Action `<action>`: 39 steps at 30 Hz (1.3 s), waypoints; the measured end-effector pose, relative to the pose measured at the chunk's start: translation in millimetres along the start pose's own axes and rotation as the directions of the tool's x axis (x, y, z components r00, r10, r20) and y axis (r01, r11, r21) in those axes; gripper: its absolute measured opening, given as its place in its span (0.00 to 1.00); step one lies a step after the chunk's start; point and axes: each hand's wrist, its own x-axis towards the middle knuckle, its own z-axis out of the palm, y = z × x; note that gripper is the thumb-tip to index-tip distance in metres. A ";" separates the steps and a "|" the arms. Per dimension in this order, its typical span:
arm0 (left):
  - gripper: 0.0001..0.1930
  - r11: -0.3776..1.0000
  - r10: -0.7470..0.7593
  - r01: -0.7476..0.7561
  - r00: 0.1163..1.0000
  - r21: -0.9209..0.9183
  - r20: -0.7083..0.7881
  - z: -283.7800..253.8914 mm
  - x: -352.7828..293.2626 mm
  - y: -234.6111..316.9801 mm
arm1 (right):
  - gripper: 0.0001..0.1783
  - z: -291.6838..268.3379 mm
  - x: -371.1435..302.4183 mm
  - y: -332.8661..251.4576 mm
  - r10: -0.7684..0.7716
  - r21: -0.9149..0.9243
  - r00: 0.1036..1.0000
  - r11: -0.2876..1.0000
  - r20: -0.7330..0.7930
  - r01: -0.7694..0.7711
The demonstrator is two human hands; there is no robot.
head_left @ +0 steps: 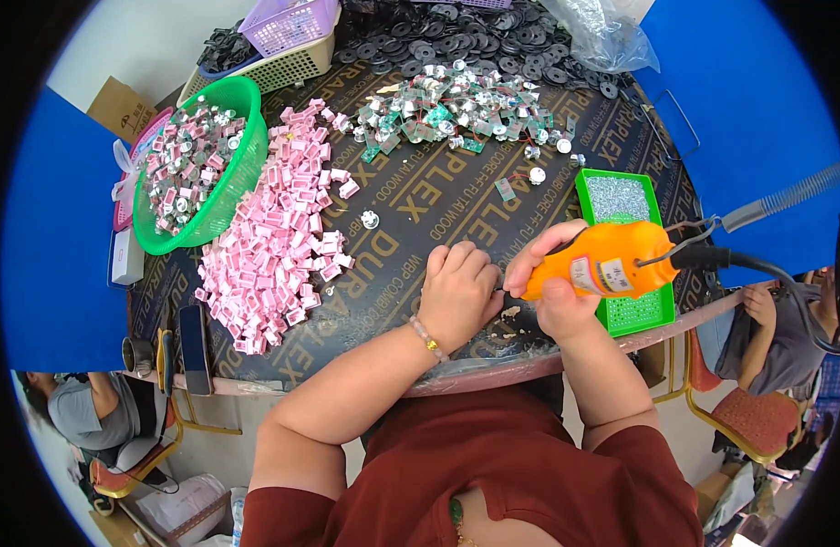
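Note:
My right hand (pixel 561 305) is wrapped round an orange electric screwdriver (pixel 611 260), which lies nearly level with its tip pointing left. The tip meets the fingers of my left hand (pixel 456 292), near the table's front edge. Those left fingers are curled closed, and whatever they hold is hidden beneath them. Left of my hands spreads a heap of pink plastic housings (pixel 274 237). Beyond them lies a pile of small green circuit boards (pixel 438 114) with wires and clear-and-silver round parts. A green tray (pixel 657 314) partly under the screwdriver holds many small silver screws (pixel 618 196).
A green basket (pixel 251 137) of pink and silver parts stands far left. Black discs (pixel 456 41) and a plastic bag (pixel 607 41) lie at the back. A coiled spring (pixel 785 196) and cable run to the screwdriver. A phone (pixel 195 351) lies front left. Other people sit at both sides.

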 end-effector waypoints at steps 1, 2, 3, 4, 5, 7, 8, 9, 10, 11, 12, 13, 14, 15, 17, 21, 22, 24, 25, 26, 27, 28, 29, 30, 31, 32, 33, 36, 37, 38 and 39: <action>0.11 1.000 0.002 -0.002 1.000 0.014 -0.008 -0.3 -0.7 -0.2 | 0.28 1.7 0.1 0.6 0.024 -0.008 0.999 1.000 0.027 -0.024; 0.11 1.000 -0.004 0.004 1.000 0.019 -0.010 -0.6 -1.2 -0.3 | 0.27 3.5 0.7 1.3 0.048 -0.014 0.997 0.999 0.057 -0.048; 0.09 0.999 0.010 -0.010 1.000 0.040 -0.006 -0.6 -1.4 0.0 | 0.26 4.4 2.2 2.6 0.029 -0.045 0.997 0.999 0.068 -0.026; 0.08 0.997 0.025 -0.025 1.000 0.068 -0.005 -1.2 -0.4 -2.0 | 0.26 5.0 2.4 5.2 0.029 -0.057 0.999 0.998 0.040 -0.027; 0.07 0.995 0.052 -0.048 0.998 0.093 -0.044 1.9 0.2 -1.4 | 0.26 4.1 0.8 6.8 0.030 -0.068 0.999 0.997 0.014 -0.029; 0.07 0.994 0.044 -0.044 0.999 0.099 0.001 2.8 0.2 1.6 | 0.26 1.2 -0.8 7.0 0.044 -0.040 0.999 0.998 0.001 -0.043; 0.07 0.993 0.048 -0.048 0.999 0.105 0.000 1.8 0.3 2.8 | 0.26 3.1 -1.9 6.7 0.041 0.000 0.999 0.999 -0.010 -0.041; 0.07 0.991 0.061 -0.057 0.998 0.118 -0.025 3.3 -0.8 2.4 | 0.26 5.1 -2.3 4.5 0.055 0.023 0.998 0.998 -0.008 -0.055; 0.07 0.989 0.078 -0.071 0.996 0.127 -0.050 4.4 -0.7 2.3 | 0.25 3.4 -3.0 5.0 0.036 0.053 0.999 0.998 0.032 -0.038; 0.07 0.991 0.069 -0.062 0.996 0.120 -0.051 4.6 -1.7 2.1 | 0.23 1.1 -3.3 6.6 0.016 0.083 0.997 0.996 0.070 -0.022; 0.07 0.991 0.072 -0.065 0.996 0.119 -0.052 3.9 -4.5 2.1 | 0.26 -0.3 -2.7 8.0 0.008 0.064 0.994 0.998 0.106 -0.015; 0.07 0.991 0.078 -0.072 0.996 0.113 -0.051 1.2 -4.6 2.9 | 0.27 -1.0 -0.9 5.2 0.013 0.056 0.991 0.998 0.135 -0.021; 0.06 0.994 0.062 -0.058 0.997 0.096 -0.044 -1.3 -4.3 2.6 | 0.29 -1.7 0.3 2.2 0.018 0.047 0.986 0.999 0.164 -0.027; 0.06 0.993 0.057 -0.051 0.997 0.105 -0.054 -4.8 -5.4 0.9 | 0.31 -3.8 -0.8 2.0 0.023 0.082 0.991 0.996 0.132 -0.034; 0.11 0.993 0.020 -0.024 0.999 0.114 0.034 -21.1 -5.1 -2.4 | 0.33 -5.8 -0.9 -6.8 -0.078 0.225 0.991 0.973 0.109 0.052; 0.09 0.859 -0.370 0.324 0.928 0.397 0.042 -107.0 30.8 -36.4 | 0.35 -21.7 1.8 -46.6 -0.296 0.047 0.953 0.955 0.059 0.294; 0.08 0.784 -0.541 0.520 0.840 0.339 -0.036 -145.8 49.8 -47.1 | 0.35 -29.9 -0.1 -54.1 -0.307 -0.018 0.951 0.951 0.024 0.308; 0.11 0.731 -0.171 0.446 0.853 0.517 -0.494 -186.6 45.5 -111.0 | 0.36 -43.6 -3.9 -65.0 -0.314 -0.099 0.949 0.945 -0.017 0.311; 0.14 0.685 -0.135 0.468 0.835 0.558 -0.534 -196.0 47.4 -126.3 | 0.36 -49.5 -6.5 -65.7 -0.316 -0.106 0.948 0.944 -0.025 0.312; 0.17 0.637 -0.096 0.491 0.816 0.594 -0.571 -198.1 51.9 -135.2 | 0.36 -55.3 -8.9 -64.5 -0.296 -0.111 0.953 0.951 -0.067 0.288; 0.17 0.696 -0.156 0.446 0.859 0.563 -0.488 -188.7 59.0 -139.5 | 0.36 -59.6 -11.5 -63.4 -0.277 -0.116 0.954 0.957 -0.111 0.264; 0.16 0.752 -0.205 0.402 0.896 0.523 -0.393 -173.9 64.4 -141.8 | 0.35 -60.3 -14.4 -63.4 -0.283 -0.135 0.946 0.955 -0.156 0.263; 0.15 0.789 -0.213 0.331 0.937 0.518 -0.276 -155.0 63.6 -143.8 | 0.35 -60.8 -16.9 -61.8 -0.273 -0.138 0.948 0.958 -0.166 0.251; 0.14 0.773 -0.117 0.206 0.976 0.601 -0.185 -135.5 60.6 -148.7 | 0.35 -61.6 -18.8 -60.0 -0.262 -0.141 0.949 0.961 -0.177 0.239; 0.12 0.753 -0.326 0.251 0.945 0.608 0.014 -122.9 64.6 -143.2 | 0.35 -64.1 -21.3 -57.2 -0.260 -0.139 0.949 0.961 -0.176 0.238; 0.11 0.755 -0.376 0.247 0.922 0.607 0.092 -111.7 64.5 -142.8 | 0.35 -66.2 -23.2 -57.1 -0.261 -0.146 0.947 0.961 -0.189 0.236; 0.10 0.756 -0.423 0.244 0.890 0.608 0.169 -100.0 62.7 -144.9 | 0.35 -68.1 -24.9 -56.9 -0.258 -0.156 0.950 0.960 -0.176 0.231; 0.07 0.792 -0.432 0.209 0.855 0.573 0.285 -81.3 57.9 -171.1 | 0.34 -70.7 -26.3 -61.2 -0.253 -0.168 0.953 0.960 -0.170 0.225; 0.07 0.823 -0.437 0.231 0.841 0.519 0.320 -85.8 58.5 -165.5 | 0.35 -72.8 -27.0 -63.3 -0.252 -0.178 0.952 0.959 -0.177 0.221; 0.06 0.820 -0.449 0.231 0.827 0.524 0.339 -79.8 56.9 -175.5 | 0.35 -74.5 -27.3 -65.3 -0.250 -0.186 0.951 0.958 -0.182 0.217; 0.06 0.816 -0.462 0.231 0.813 0.530 0.356 -72.8 56.8 -183.0 | 0.35 -76.5 -27.4 -65.7 -0.245 -0.186 0.951 0.960 -0.191 0.210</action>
